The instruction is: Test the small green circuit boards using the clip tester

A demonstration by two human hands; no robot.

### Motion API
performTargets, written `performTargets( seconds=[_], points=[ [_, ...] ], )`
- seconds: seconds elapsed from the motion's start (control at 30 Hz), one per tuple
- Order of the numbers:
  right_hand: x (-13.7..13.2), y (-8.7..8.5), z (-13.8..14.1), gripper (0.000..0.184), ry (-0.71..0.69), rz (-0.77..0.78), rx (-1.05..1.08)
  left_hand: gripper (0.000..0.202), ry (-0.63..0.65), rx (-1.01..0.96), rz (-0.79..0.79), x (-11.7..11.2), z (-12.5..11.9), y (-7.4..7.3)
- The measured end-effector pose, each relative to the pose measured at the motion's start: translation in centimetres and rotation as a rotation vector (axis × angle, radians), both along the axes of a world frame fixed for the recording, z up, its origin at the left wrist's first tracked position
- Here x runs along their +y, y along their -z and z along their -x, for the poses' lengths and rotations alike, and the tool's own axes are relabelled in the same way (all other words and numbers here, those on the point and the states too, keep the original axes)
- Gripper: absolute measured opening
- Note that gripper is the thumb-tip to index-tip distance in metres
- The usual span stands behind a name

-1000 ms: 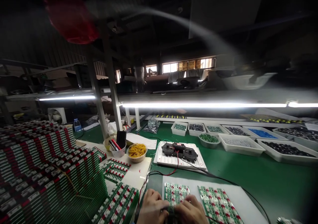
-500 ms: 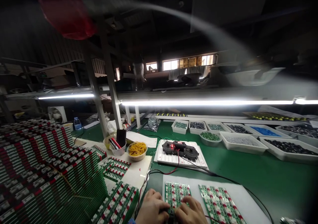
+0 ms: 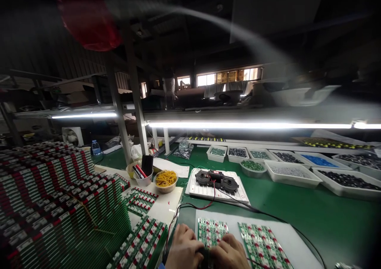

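At the bottom edge, my left hand [image 3: 183, 249] and my right hand [image 3: 229, 253] are curled close together, both gripping a small dark object [image 3: 206, 257] between them; what it is I cannot make out. They rest on the near end of a green circuit board panel [image 3: 212, 232] lying on a white sheet [image 3: 285, 237]. A second green panel [image 3: 262, 245] lies to the right of my right hand. Red and black wires [image 3: 190, 207] run from my hands back to a black fixture [image 3: 216, 180] on a white tray [image 3: 196, 189].
Big stacks of green and red circuit boards [image 3: 53, 205] fill the left. A bowl of yellow rubber bands [image 3: 166, 179] and a cup of pens [image 3: 143, 173] stand behind them. White bins of small parts [image 3: 288, 169] line the back right on the green bench [image 3: 321, 217].
My hands stay in the same place, shifting slightly on the dark object. The red light seen on the black fixture half a second ago is no longer lit. The view shifted a little.
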State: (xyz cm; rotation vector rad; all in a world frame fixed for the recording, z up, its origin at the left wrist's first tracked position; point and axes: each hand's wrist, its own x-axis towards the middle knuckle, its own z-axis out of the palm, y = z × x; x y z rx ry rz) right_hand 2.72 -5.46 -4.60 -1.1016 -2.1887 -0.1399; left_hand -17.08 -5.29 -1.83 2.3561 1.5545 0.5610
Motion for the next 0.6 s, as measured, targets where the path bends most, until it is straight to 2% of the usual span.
performTargets(
  seconds=[0.13, 0.23, 0.43, 0.6],
  points=[
    [0.9, -1.5, -0.4, 0.023, -0.021, 0.133, 0.007, 0.021, -0.077, -0.133, -0.011, 0.7, -0.3, -1.4],
    [1.4, -1.7, -0.5, 0.025, 0.001, 0.168, -0.006, 0.022, -0.09, -0.131, 0.014, 1.2, -0.5, -1.9],
    [1.4, -0.6, -0.3, 0.023, 0.019, 0.107, -0.023, 0.025, -0.078, -0.161, -0.002, 1.2, -0.4, -0.8],
    [1.0, -0.3, 0.2, 0.028, 0.039, 0.023, 0.004, 0.025, -0.057, -0.131, -0.003, 1.3, -0.2, 0.0]
  ],
)
